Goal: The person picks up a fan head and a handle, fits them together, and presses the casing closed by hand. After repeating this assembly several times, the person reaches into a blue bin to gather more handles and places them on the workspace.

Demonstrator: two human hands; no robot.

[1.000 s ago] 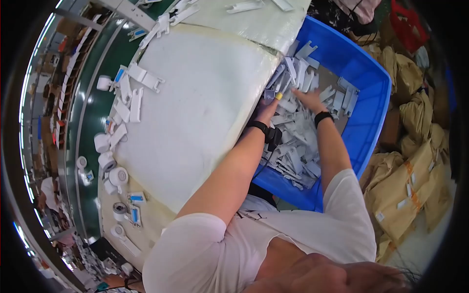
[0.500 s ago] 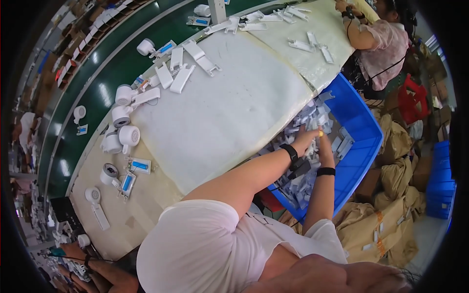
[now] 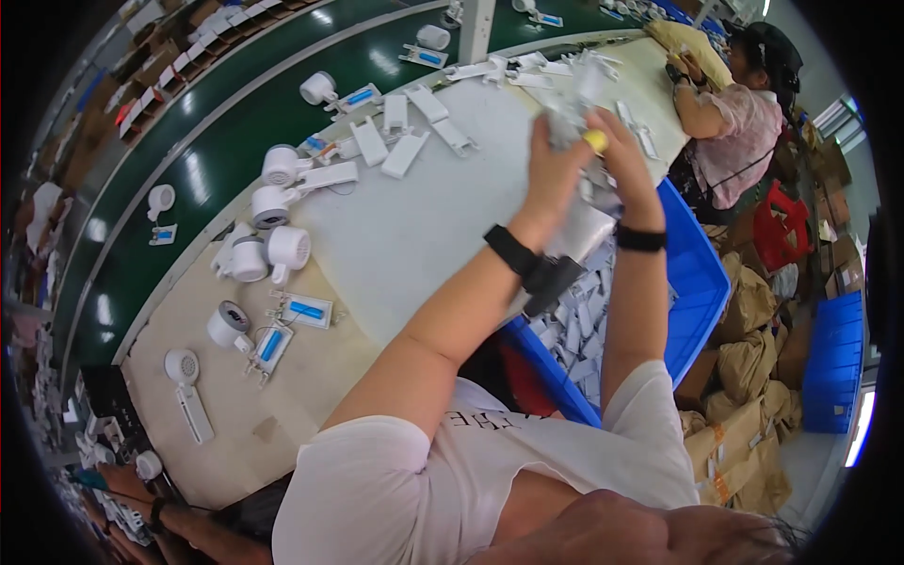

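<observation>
My left hand [image 3: 554,179] and my right hand [image 3: 629,165] are raised together over the worktable's right side. Between them they grip a bunch of white and grey plastic parts [image 3: 567,121], blurred by motion. A yellow band [image 3: 595,141] sits on a finger of my right hand. Below my forearms stands a blue bin [image 3: 695,259] holding many similar small plastic parts [image 3: 579,315]. White plastic casings [image 3: 407,153] lie on the table to the left of my hands, and more white pieces [image 3: 638,127] lie just beyond my right hand.
White round fan heads [image 3: 287,248] and boards with blue cells [image 3: 306,309] line the table's left [image 3: 226,443]. A green conveyor [image 3: 202,160] runs behind. A co-worker [image 3: 730,141] sits at far right; brown sacks [image 3: 749,367] lie beside the bin. Another person's arm [image 3: 188,518] shows lower left.
Both hands have risen out of the blue bin to above the table, carrying a bunch of plastic parts. The view has shifted, so the table's things appear farther right.
</observation>
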